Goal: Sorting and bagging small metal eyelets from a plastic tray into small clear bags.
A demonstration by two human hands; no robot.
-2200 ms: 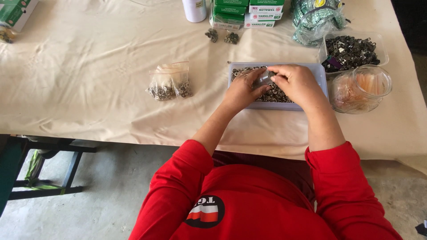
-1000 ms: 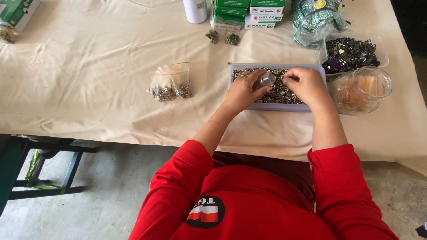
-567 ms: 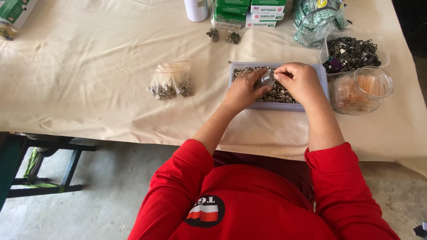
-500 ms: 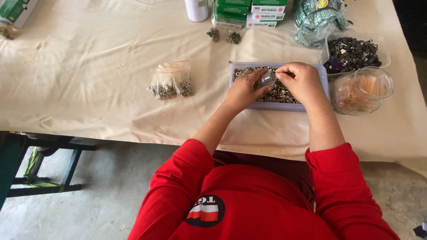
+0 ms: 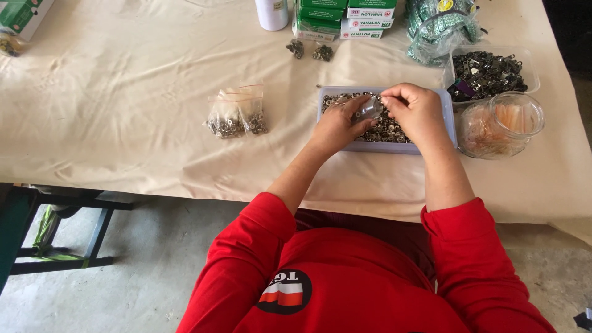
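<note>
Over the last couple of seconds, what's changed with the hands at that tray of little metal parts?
Little. The right hand lifted slightly from the tray of metal parts, and its fingertips now pinch at the top of the small clear bag that the left hand holds over the tray. Nothing was let go. The filled bags, round clear container, dark-parts tub and green boxes have not moved.

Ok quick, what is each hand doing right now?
Left hand: closed on a small clear bag, over the tray of metal bits.
Right hand: fingers pinched at the bag's top; what they pinch cannot be told.
</note>
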